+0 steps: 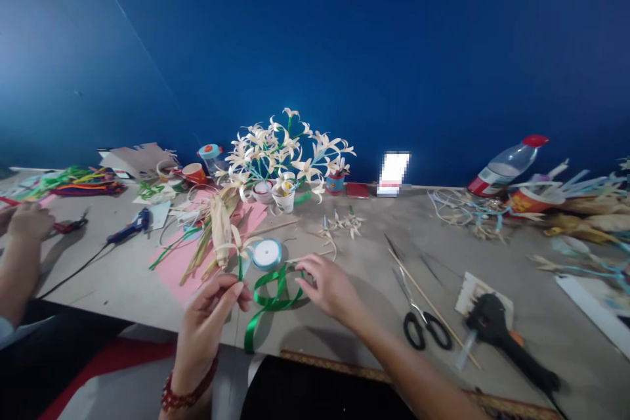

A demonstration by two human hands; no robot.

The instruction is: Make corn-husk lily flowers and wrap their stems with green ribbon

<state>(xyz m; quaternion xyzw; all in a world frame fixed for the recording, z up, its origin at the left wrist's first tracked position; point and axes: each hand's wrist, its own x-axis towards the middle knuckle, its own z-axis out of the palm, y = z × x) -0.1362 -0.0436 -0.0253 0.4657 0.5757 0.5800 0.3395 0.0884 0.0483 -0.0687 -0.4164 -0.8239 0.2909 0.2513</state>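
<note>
My left hand (209, 315) is closed in a pinch on the green-wrapped stem of a small pale straw flower (239, 248), held just above the table's front edge. My right hand (329, 287) pinches a loop of green ribbon (270, 298) that curls on the table and trails off the front edge. A white ribbon spool (266, 253) lies just behind the loop, between my hands.
A bouquet of pale straw flowers (280, 151) stands in small cups at the back. Pink paper (183, 264) with straw leaves lies left of it. Scissors (420, 315), thin sticks and a black glue gun (497, 328) lie to my right. Another person's hand (27, 222) rests at far left near a blue glue gun (130, 226). A plastic bottle (506, 164) lies at the back right.
</note>
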